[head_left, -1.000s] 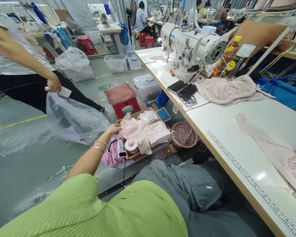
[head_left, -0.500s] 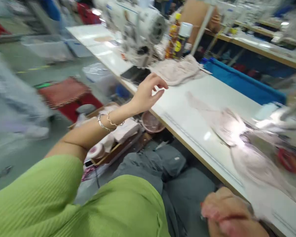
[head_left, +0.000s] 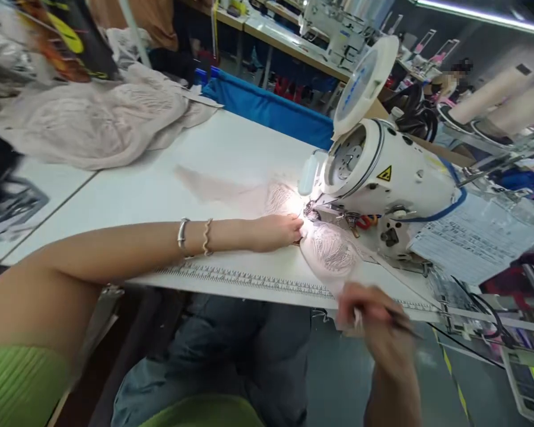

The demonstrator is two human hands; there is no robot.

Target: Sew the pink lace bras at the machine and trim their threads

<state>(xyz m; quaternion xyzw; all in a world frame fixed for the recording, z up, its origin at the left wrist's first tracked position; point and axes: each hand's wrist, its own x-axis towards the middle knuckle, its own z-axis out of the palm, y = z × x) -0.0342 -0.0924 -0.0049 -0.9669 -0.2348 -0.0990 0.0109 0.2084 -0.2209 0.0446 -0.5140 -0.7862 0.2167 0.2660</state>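
A pale pink lace bra [head_left: 333,252] lies across the table under the lit needle area of a white sewing machine [head_left: 382,163]. Close beside the needle, my left hand [head_left: 278,232] pinches the bra at its middle, between the two cups. My right hand [head_left: 378,320], smeared by motion, is closed near the table's front edge, just below the right-hand cup. A thin, dark, pointed tool [head_left: 403,323] sticks out of it; its kind is not clear. Whether those fingers also touch the bra's edge I cannot tell.
More pale pink bras [head_left: 98,118] are piled at the left. A measuring tape strip [head_left: 249,280] runs along the table's front edge. Behind the table hangs a blue cloth bin [head_left: 271,104]. A handwritten sheet [head_left: 476,231] and thread cones [head_left: 493,101] are at the right.
The view has swung right towards the sewing machine. My left hand went from loosely open in the air to pinching the bra by the needle. My right hand rose from my lap to the table edge.
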